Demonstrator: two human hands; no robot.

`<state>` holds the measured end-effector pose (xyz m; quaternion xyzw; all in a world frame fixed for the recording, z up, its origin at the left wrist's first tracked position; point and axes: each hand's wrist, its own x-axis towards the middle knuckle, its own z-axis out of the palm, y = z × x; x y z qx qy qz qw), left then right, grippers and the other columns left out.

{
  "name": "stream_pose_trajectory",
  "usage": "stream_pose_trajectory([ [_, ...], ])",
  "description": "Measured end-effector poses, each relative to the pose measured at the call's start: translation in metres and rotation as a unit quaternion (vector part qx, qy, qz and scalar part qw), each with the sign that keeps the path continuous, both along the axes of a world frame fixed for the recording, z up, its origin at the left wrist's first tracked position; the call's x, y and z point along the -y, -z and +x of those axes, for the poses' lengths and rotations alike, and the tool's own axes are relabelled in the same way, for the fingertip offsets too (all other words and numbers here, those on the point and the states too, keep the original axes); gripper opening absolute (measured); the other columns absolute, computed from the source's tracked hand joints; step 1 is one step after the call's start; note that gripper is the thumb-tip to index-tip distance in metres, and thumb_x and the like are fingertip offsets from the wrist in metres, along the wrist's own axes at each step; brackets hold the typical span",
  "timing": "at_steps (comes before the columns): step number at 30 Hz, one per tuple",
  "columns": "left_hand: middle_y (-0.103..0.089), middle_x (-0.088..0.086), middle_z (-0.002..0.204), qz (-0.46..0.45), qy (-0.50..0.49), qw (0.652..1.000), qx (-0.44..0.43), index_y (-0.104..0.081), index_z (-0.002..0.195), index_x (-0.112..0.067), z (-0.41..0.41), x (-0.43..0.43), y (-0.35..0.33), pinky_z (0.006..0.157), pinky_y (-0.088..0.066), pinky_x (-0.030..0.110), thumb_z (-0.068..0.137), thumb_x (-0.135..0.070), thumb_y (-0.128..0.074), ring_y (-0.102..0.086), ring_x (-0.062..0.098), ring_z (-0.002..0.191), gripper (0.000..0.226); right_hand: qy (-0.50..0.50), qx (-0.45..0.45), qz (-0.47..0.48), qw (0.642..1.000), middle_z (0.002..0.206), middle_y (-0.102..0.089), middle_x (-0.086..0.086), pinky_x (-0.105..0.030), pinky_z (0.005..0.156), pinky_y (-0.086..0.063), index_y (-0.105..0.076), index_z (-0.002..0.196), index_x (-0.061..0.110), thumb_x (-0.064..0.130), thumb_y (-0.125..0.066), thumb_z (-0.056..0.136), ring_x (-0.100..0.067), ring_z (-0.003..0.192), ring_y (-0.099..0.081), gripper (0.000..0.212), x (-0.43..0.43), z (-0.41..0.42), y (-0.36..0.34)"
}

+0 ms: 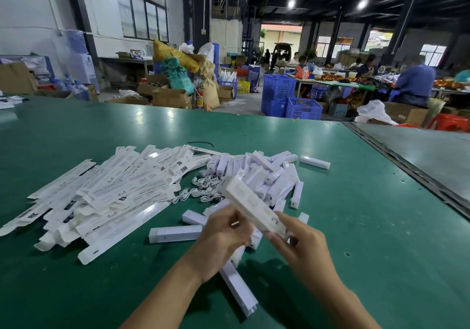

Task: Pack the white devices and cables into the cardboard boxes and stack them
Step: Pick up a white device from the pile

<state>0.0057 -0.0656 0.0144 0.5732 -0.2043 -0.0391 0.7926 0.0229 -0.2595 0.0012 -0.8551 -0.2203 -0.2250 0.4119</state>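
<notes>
1. While both hands hold it up over the table, the long white box (250, 205) sits tilted, far end up-left and near end down-right. It is motion-blurred, so I cannot tell whether a device is inside or whether the flaps are closed.
2. Right hand (301, 248) has fingers curled round the box's near end and grips it. Left hand (222, 237) is curled in under the box's middle and holds it from the left. Something small and shiny shows at its fingers, too blurred to name.
3. Just behind the box is a loose, criss-crossed heap of white devices (267, 176). One stray device (175, 233) lies just left of the left hand, and another sits under the wrists.
4. Cables (203, 192) lie in a small white tangle touching the heap's left edge, between the heap and the cartons.
5. Flat cartons (109, 196) are fanned out on the left, overlapping and not yet folded up.
6. Green table (356, 227) carries all of it. No stack of packed boxes is in view, so the task looks early.
7. Risks, as a judgement:
   - With the box tilted and held mid-air, a device could slide out of the lower end if that flap is open.
   - Pulling one cable could drag the whole tangle along.
   - A wrist sweep could knock the strays around.
   - Grabbing from the heap could roll devices toward the table seam on the right.
8. Far back are blue crates (279, 92) and seated workers, well apart from the table.
</notes>
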Motion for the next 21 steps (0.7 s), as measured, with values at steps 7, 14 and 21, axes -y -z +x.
stream_pose_trajectory([
  [7, -0.075, 0.005, 0.111, 0.055, -0.155, 0.986, -0.024, -0.074, 0.106, -0.023, 0.007, 0.005, 0.01, 0.086, -0.057, 0.028, 0.075, -0.051, -0.079, -0.07, 0.021, 0.109, 0.042, 0.013, -0.111, -0.145, 0.983, 0.129, -0.044, 0.025, -0.028, 0.07, -0.051, -0.054, 0.122, 0.046, 0.04, -0.051, 0.08, -0.001, 0.071, -0.054, 0.043, 0.005, 0.001, -0.001],
  [14, -0.077, 0.009, 0.09, -0.091, -0.287, 0.943, -0.138, -0.059, 0.106, -0.008, 0.016, 0.002, 0.005, 0.059, -0.061, 0.032, 0.078, -0.042, -0.063, -0.076, 0.025, 0.086, 0.044, 0.184, -0.217, -0.217, 0.934, 0.117, -0.03, -0.002, -0.031, 0.079, -0.046, -0.049, 0.133, 0.026, 0.054, -0.053, 0.093, -0.023, 0.106, -0.052, 0.05, 0.005, 0.006, 0.009],
  [21, -0.076, 0.012, 0.079, -0.166, -0.324, 0.916, -0.167, -0.059, 0.106, -0.007, 0.019, -0.005, 0.003, 0.054, -0.06, 0.031, 0.076, -0.042, -0.067, -0.076, 0.026, 0.073, 0.046, 0.21, -0.208, -0.032, 0.955, 0.1, -0.047, -0.004, -0.028, 0.071, -0.03, -0.059, 0.114, 0.015, 0.016, -0.057, 0.094, -0.022, 0.081, -0.046, 0.02, 0.01, 0.011, 0.007],
])
